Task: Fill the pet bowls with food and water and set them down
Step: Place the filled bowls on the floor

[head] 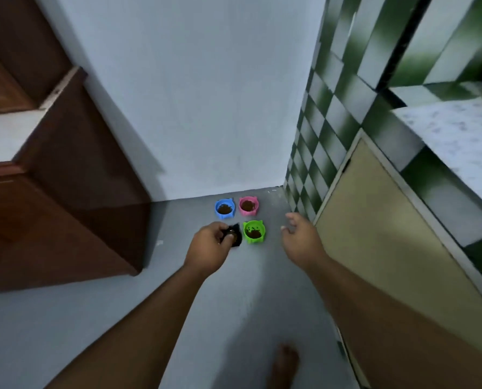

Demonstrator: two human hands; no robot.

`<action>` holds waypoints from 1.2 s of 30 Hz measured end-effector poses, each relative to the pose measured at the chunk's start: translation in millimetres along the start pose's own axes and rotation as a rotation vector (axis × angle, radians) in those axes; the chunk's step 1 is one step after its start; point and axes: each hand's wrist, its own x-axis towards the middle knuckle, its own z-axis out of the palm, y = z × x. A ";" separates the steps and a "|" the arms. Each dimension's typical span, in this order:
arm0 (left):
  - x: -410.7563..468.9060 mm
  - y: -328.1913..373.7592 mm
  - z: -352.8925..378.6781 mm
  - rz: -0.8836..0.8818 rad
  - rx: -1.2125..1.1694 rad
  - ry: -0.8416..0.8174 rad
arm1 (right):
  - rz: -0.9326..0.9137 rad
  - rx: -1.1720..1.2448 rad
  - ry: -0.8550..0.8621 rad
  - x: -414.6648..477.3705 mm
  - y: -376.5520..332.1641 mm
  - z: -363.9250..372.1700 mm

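Three small pet bowls with brown kibble stand on the grey floor near the wall: a blue bowl [224, 208], a pink bowl [248, 205] to its right, and a green bowl [254, 231] in front of the pink one. My left hand [210, 245] grips a black bowl [235, 235] just left of the green bowl, in front of the blue one; my fingers hide most of it. My right hand [298, 234] hovers right of the green bowl, fingers loosely spread, holding nothing.
A dark wooden door [65, 192] stands ajar at the left. A white wall [206, 108] rises behind the bowls. At the right are green checkered tiles [312, 141], a beige cabinet door [388, 234] and a speckled countertop [458, 130]. A bare foot [284, 363] shows at the bottom.
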 end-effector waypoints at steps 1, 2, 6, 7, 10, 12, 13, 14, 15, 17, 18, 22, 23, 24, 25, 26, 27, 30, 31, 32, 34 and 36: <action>-18.5 4.5 -6.5 0.015 0.009 -0.016 | 0.003 0.001 0.011 -24.0 -5.4 -7.5; -36.4 8.6 -11.4 0.029 0.021 -0.032 | 0.003 0.004 0.019 -47.7 -9.7 -15.1; -96.7 32.9 -21.0 0.066 0.021 -0.074 | 0.002 -0.046 0.079 -125.4 -16.9 -57.7; -110.0 39.4 -20.4 0.082 0.016 -0.089 | 0.017 -0.053 0.088 -141.3 -14.9 -69.0; -149.4 63.3 -14.9 0.131 -0.015 -0.118 | 0.072 0.016 0.165 -187.0 -5.6 -103.6; -177.0 82.1 -9.1 0.171 -0.033 -0.124 | 0.085 0.064 0.222 -214.6 0.5 -124.7; -190.6 92.2 -5.8 0.193 -0.049 -0.122 | 0.080 0.079 0.233 -227.9 2.0 -135.4; -204.4 102.7 -2.4 0.214 -0.056 -0.123 | 0.070 0.092 0.237 -241.8 2.6 -146.4; -219.4 114.2 1.0 0.238 -0.060 -0.125 | 0.054 0.109 0.237 -256.2 3.2 -157.5; -250.9 139.9 9.0 0.292 -0.092 -0.129 | 0.022 0.123 0.244 -286.2 6.0 -181.3; -267.8 154.5 14.1 0.321 -0.106 -0.122 | 0.004 0.121 0.259 -302.8 8.3 -195.5; -333.0 228.6 36.9 0.489 -0.132 -0.130 | -0.028 0.174 0.368 -369.2 24.3 -265.3; -348.5 249.1 46.4 0.523 -0.151 -0.145 | -0.032 0.190 0.393 -386.1 30.2 -285.0; -363.5 269.3 57.1 0.557 -0.168 -0.155 | -0.036 0.194 0.417 -402.2 36.7 -304.3; -378.4 287.4 68.7 0.590 -0.186 -0.167 | -0.037 0.189 0.444 -417.2 43.6 -322.2; -393.9 304.2 80.8 0.622 -0.205 -0.188 | -0.035 0.180 0.482 -431.3 50.6 -339.1; -409.4 319.6 93.6 0.659 -0.217 -0.215 | -0.029 0.177 0.525 -444.9 59.0 -355.1; -451.5 360.2 131.9 0.768 -0.208 -0.319 | 0.022 0.179 0.635 -482.2 84.2 -400.5; -463.0 371.9 144.4 0.803 -0.205 -0.352 | 0.047 0.175 0.675 -494.0 93.6 -414.9; -474.2 382.9 156.9 0.830 -0.202 -0.388 | 0.068 0.168 0.726 -506.3 103.7 -428.4; -495.1 402.2 181.9 0.877 -0.181 -0.467 | 0.116 0.164 0.839 -532.7 124.7 -452.8; -516.8 419.5 207.2 0.922 -0.180 -0.558 | 0.208 0.181 0.932 -560.8 147.5 -474.7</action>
